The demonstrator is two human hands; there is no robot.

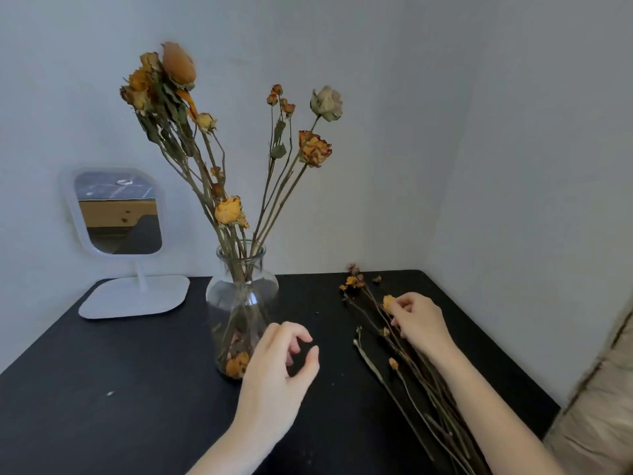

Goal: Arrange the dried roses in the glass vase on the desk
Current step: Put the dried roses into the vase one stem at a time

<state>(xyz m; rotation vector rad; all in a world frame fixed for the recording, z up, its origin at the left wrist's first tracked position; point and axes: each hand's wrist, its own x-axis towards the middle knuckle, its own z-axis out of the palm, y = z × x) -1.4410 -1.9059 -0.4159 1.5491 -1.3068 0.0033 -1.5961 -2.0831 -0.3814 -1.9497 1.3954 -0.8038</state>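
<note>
Orange dried roses (227,210), black desk (102,389)

White rounded-rectangular framed mirror (118,212) upright on thin stem over flat white base (133,296), rear left; glass reflects wooden panel; pale plain walls (445,97) meet in corner; beige quilted fabric (596,406) at lower right edge.

Right of the vase (239,296), the loose stems (445,440) pass under the right forearm (496,406) and off the bottom edge. The right hand (419,320) hides its fingertips, so its grip is unclear. The left hand (277,368) covers the vase's lower right side. Far right, a blurred beige thing (599,406) is cut off.
</note>
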